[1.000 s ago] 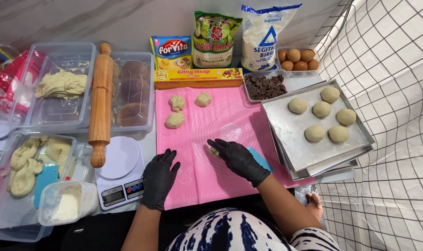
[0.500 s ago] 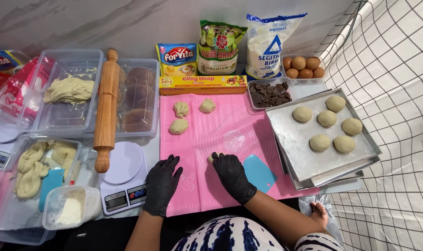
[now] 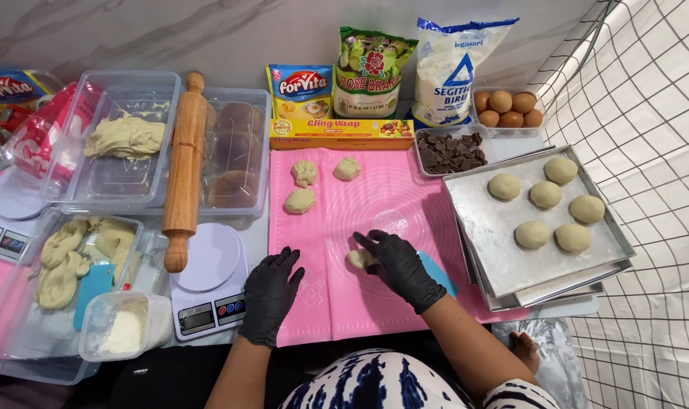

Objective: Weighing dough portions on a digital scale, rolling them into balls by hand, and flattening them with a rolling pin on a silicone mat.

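Observation:
Both my hands wear black gloves and rest on a pink silicone mat (image 3: 405, 189). My right hand (image 3: 397, 261) covers a pale dough piece (image 3: 357, 260) near the mat's middle, fingers curled over it. At the mat's front left edge lies my left hand (image 3: 271, 291), flat with fingers apart and holding nothing. Three more dough pieces (image 3: 305, 173) lie at the far end of the mat. Several shaped dough balls (image 3: 532, 234) sit on a metal baking tray (image 3: 481, 227) to the right.
A wooden rolling pin (image 3: 184, 167) lies across clear tubs holding dough (image 3: 125, 136). A white kitchen scale (image 3: 208, 291) and a flour tub (image 3: 121, 327) stand at the front left. Chocolate pieces (image 3: 447, 151), eggs (image 3: 507, 107), bags and a wrap box line the back wall.
My right hand has settled over a dough piece near the mat's middle. The left hand has stayed at the mat's front left edge.

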